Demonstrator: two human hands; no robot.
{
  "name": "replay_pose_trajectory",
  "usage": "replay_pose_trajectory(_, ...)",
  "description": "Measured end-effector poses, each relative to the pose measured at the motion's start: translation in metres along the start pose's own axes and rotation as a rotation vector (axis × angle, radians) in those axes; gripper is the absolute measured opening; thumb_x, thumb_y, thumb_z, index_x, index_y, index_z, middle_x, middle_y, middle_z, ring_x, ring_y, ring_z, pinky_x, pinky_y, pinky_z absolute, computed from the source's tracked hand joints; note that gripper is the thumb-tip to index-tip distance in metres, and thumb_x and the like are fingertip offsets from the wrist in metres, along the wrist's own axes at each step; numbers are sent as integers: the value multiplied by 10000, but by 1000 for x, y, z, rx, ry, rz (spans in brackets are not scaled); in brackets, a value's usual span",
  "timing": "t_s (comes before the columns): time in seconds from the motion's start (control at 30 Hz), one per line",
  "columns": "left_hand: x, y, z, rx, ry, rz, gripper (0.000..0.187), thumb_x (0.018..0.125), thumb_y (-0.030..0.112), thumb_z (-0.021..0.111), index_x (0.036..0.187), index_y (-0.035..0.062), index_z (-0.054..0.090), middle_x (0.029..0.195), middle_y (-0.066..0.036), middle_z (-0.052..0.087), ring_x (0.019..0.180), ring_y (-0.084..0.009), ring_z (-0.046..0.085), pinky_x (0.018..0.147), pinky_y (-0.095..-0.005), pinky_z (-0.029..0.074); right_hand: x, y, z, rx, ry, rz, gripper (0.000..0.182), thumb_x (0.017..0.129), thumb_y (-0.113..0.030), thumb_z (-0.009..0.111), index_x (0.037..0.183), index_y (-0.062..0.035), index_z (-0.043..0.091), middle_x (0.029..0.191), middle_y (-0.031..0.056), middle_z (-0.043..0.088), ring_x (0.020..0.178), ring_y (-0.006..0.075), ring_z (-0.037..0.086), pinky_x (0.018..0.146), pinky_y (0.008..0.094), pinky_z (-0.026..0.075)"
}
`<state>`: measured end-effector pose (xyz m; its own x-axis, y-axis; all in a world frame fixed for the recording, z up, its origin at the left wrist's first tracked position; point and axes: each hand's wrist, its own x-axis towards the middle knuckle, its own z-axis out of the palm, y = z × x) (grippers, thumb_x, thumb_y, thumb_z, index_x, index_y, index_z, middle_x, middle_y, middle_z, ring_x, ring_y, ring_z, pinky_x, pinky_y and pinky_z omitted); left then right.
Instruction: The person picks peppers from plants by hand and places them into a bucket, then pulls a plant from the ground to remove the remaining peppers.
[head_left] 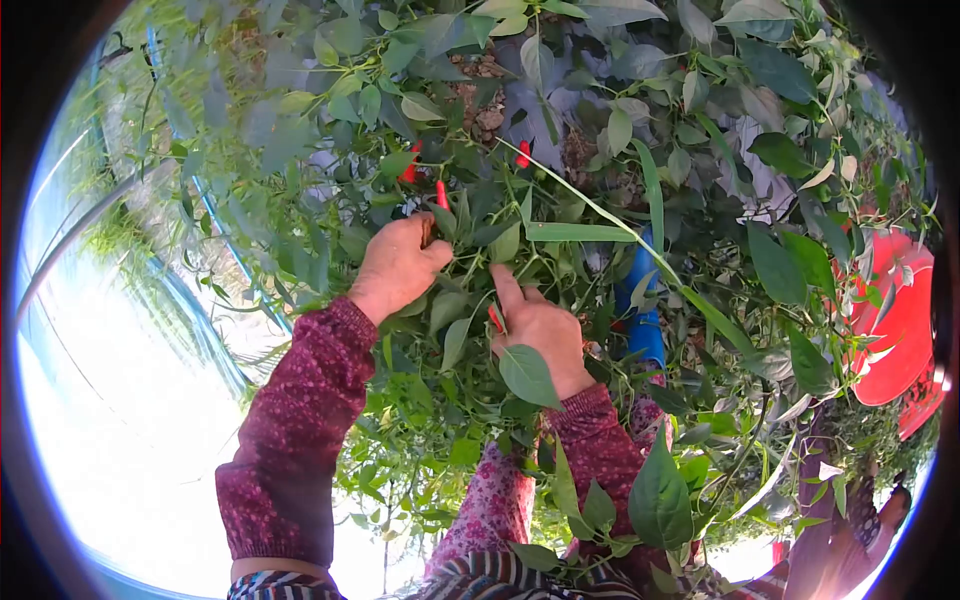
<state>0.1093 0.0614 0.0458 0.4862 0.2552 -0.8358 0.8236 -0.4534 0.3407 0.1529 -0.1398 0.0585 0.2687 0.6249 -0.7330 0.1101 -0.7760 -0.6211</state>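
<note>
Among the leaves of a chili plant (455, 300), my left hand (400, 265) is closed, thumb and fingers pinched together. Something brownish shows at its fingertips; I cannot make out what it is. A red chili pepper (441, 195) points up just beyond those fingers, with another red chili (411, 165) behind it. My right hand (545, 340) is lower and to the right, index finger stretched into the foliage and the other fingers curled. A small red chili (496, 318) sticks out at its thumb side, seemingly gripped there. One leaf (530, 375) covers part of this hand.
Farther up hangs a red chili (523, 154). A long grass stem (600, 210) crosses right of my hands. My blue boot (643, 310) stands among the plants. At right are a red container (895, 330) and, below it, another person's hand (890, 515).
</note>
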Motion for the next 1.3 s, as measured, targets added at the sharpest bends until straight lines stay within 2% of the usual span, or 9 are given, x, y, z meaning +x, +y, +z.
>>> replay_pose_trajectory(0.23, -2, 8, 43, -162, 44, -65, 239, 781, 181, 605, 943, 5, 610, 781, -177, 641, 746, -339, 620, 708, -391, 481, 7, 3, -10, 34, 10, 76, 691, 691, -186, 676, 1322, -172, 395, 918, 172, 599, 787, 369, 617, 662, 441, 498)
replay_pose_trajectory(0.3, -3, -10, 38, -335, -5, 18, 220, 797, 156, 600, 943, -9, 614, 763, -104, 658, 685, -231, 618, 683, -344, 485, 7, 6, -8, 9, -24, 67, 627, 700, -202, 670, 1279, -175, 431, 920, 163, 598, 792, 364, 618, 662, 441, 499)
replay_pose_trajectory(0.4, -10, 2, -1, -599, -43, -307, 187, 847, 103, 582, 995, 12, 650, 833, 29, 629, 693, -51, 549, 639, -232, 472, 7, 4, 0, -16, -58, 35, 548, 704, -209, 679, 1207, -174, 467, 915, 157, 597, 802, 354, 626, 667, 442, 501)
replay_pose_trajectory(0.57, -2, 10, -46, -616, 208, -87, 143, 882, 151, 602, 971, 49, 647, 782, 43, 594, 605, -46, 519, 575, -209, 443, 11, -3, 1, -50, -128, 26, 607, 697, -196, 695, 1247, -183, 438, 907, 157, 593, 815, 341, 633, 681, 439, 504)
replay_pose_trajectory(0.8, -24, 36, 5, -528, 151, 239, 124, 851, 106, 655, 898, 20, 581, 722, 10, 543, 617, -58, 477, 564, -226, 411, 9, -8, -24, 178, 220, -57, 916, 686, -165, 702, 1458, -257, 219, 981, 166, 624, 763, 329, 645, 672, 402, 526)
replay_pose_trajectory(0.9, -38, 47, 19, -283, 300, 420, 187, 808, 123, 695, 866, 28, 544, 774, -63, 547, 583, -157, 523, 534, -279, 432, 11, -9, -24, 623, -2, -107, 893, 703, 58, 633, 1471, -187, 249, 903, 47, 587, 782, 123, 570, 699, 288, 470)
replay_pose_trajectory(1.03, -48, 41, 18, -226, 274, 440, 209, 786, 121, 719, 855, 46, 536, 774, -70, 552, 626, -186, 575, 548, -299, 469, 17, 3, -1, 907, -49, -237, 747, 742, 76, 604, 1414, -102, 332, 1040, 52, 567, 913, 134, 555, 775, 271, 464)
replay_pose_trajectory(1.1, -49, 43, 20, -155, 319, 463, 195, 777, 107, 717, 862, 50, 550, 792, -64, 552, 657, -194, 587, 553, -306, 479, 15, 4, 8, 835, 54, -308, 699, 723, -92, 660, 1363, -112, 378, 998, 161, 622, 878, 344, 627, 728, 395, 494)
replay_pose_trajectory(1.3, -46, 45, 24, 181, 443, 594, 189, 749, 71, 715, 879, 58, 578, 830, -65, 549, 662, -233, 584, 548, -335, 490, 14, 4, 3, 761, -6, -173, 491, 719, -144, 666, 1171, -80, 485, 807, 156, 623, 740, 355, 619, 649, 381, 486)
